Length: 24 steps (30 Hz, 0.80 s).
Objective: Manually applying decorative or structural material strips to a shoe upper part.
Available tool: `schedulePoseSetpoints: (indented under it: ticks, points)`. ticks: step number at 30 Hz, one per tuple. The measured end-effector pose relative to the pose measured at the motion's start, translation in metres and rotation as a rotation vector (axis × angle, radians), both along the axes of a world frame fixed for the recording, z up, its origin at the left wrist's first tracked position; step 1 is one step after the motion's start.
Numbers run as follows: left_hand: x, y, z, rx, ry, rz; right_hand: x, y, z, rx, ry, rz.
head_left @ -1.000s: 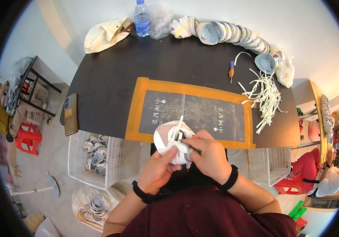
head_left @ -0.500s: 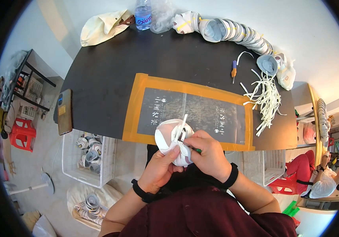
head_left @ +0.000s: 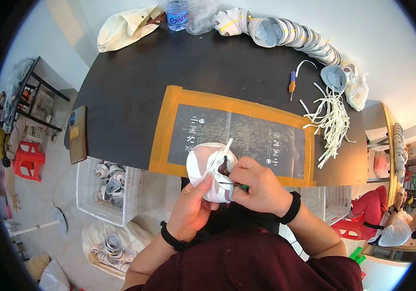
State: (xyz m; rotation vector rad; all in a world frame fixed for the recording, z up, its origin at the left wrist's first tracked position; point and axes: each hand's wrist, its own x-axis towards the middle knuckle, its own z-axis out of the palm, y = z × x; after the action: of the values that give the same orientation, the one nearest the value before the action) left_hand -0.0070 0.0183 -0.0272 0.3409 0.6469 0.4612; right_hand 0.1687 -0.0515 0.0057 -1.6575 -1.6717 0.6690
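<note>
Above my lap, at the near edge of the table, my left hand (head_left: 191,209) grips a small sewn shoe upper (head_left: 203,160) in white and pale pink. Its thumb presses on white lace strips (head_left: 223,154) that cross the upper, and one end sticks up. My right hand (head_left: 261,188) is closed at the upper's right side around a thin metal tool with a green handle (head_left: 244,186). The slim shaft of that tool points left at the upper. My fingers hide most of the handle, and the tip is hard to make out.
An orange-taped dark sheet (head_left: 171,116) covers the near tabletop. White laces (head_left: 334,126), an awl-like tool (head_left: 292,85) and a row of stacked uppers (head_left: 309,42) lie farther right. A phone (head_left: 78,136) rests left, above a white crate (head_left: 132,199). Another person (head_left: 394,225) sits far right.
My right hand has drawn slightly down and to the right, and the tool's metal shaft now shows beside the upper. My left hand keeps its hold. The whole view has shifted a little.
</note>
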Motion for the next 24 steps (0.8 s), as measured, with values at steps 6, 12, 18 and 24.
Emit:
schedulePoseSetpoints:
  ticks: [6, 12, 18, 24]
  points:
    - [0.002, 0.006, 0.0, -0.016, 0.033, 0.004, 0.016, 0.007, 0.005, -0.045, 0.068, 0.2]
    - [0.003, 0.011, 0.0, -0.073, 0.038, -0.008, 0.024, 0.014, 0.01, -0.077, 0.078, 0.318]
    - [0.003, 0.014, 0.001, -0.129, 0.026, 0.006, 0.03, 0.02, 0.015, -0.141, 0.08, 0.416]
    - [0.0, 0.015, 0.003, -0.033, 0.032, -0.013, 0.028, 0.013, 0.017, -0.125, 0.069, 0.34]
